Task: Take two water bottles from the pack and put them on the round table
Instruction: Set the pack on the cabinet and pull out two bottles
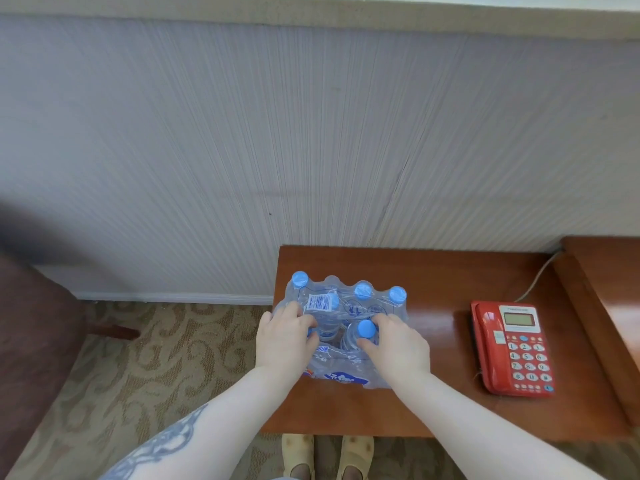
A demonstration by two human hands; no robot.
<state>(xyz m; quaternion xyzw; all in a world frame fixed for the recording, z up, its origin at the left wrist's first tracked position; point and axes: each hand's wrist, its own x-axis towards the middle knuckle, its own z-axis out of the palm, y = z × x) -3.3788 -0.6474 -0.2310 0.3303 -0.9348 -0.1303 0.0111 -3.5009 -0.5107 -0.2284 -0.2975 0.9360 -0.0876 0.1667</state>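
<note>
Right hand (398,344): fingers (369,346) pinching an upright, blue-capped bottle (366,329) at 10 o'clock, axis vertical. Left hand (287,336): fingers curled into torn wrap. Pack (346,306) stands on the bench (433,278), remaining caps toward 12 o'clock.

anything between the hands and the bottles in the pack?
Partly. Clear shrink wrap covers the far row of bottles. Near the hands it is torn open: right hand touches an exposed blue-capped bottle, left hand rests on the pack's left side. Round table not in view.
</note>
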